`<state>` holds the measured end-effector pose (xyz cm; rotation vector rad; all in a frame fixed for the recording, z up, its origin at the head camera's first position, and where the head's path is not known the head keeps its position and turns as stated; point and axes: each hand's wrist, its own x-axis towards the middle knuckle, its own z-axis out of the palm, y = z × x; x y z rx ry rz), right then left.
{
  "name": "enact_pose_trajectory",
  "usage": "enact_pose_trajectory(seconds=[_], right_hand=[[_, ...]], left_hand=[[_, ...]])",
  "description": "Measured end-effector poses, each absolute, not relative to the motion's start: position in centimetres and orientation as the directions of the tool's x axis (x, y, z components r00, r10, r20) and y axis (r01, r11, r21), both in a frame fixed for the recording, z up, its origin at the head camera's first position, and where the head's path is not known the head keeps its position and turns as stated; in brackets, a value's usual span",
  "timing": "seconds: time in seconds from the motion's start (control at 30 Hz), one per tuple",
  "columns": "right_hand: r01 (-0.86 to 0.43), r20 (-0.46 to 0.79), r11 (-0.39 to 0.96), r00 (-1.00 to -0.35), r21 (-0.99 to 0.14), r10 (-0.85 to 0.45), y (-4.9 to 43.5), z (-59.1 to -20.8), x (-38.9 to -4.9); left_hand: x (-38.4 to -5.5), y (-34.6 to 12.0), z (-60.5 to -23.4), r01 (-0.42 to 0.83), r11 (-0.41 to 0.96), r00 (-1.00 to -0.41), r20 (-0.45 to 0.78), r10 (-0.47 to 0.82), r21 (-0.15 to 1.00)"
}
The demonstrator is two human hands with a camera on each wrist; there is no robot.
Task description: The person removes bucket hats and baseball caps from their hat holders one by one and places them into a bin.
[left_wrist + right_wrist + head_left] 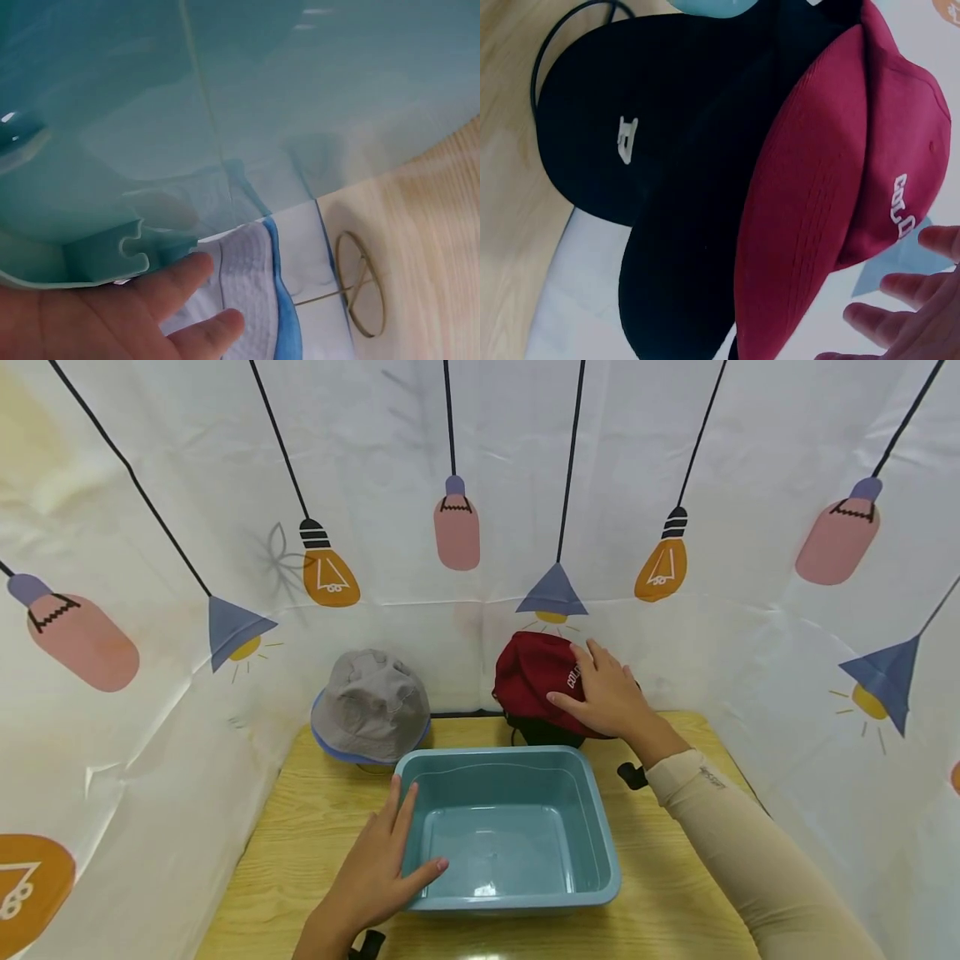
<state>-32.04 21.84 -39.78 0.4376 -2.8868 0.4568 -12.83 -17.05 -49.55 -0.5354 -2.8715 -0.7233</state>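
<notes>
My left hand lies with straight fingers at the left rim of a teal plastic basin, which has nothing inside. In the left wrist view, those fingertips show beside the basin's outer wall. Farther back, my right hand reaches over the right side of a red baseball cap with white lettering, fingers spread. From the right wrist, its fingertips appear close to the cap's crown; whether they touch cannot be told. Black caps sit beneath the red one, one bearing a small white emblem.
A grey bucket hat with a blue edge sits at the back left, above a thin wire stand. The wooden table ends at a white curtain printed with hanging lamps. A dark wire ring shows beside the black caps.
</notes>
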Motion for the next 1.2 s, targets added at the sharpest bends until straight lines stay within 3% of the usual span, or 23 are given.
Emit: enact_pose_trajectory(seconds=[0.57,0.97,1.2], right_hand=[[-0.314,0.202,0.904,-0.943,-0.29,-0.263,20.7,-41.0,-33.4],[-0.324,0.252,0.882,-0.936,-0.343,-0.245,20.3,-41.6,-33.5],[-0.332,0.285,0.862,-0.93,-0.382,-0.231,20.1,-41.5,-33.5]], left_hand=[[-12.8,-16.9,-49.5,0.348,0.826,-0.937,0.196,0.29,0.442],[-13.5,-16.4,-48.5,0.325,0.888,-0.943,0.18,0.279,0.325],[-13.8,-16.1,-49.1,0.29,0.896,-0.955,0.156,0.251,0.337]])
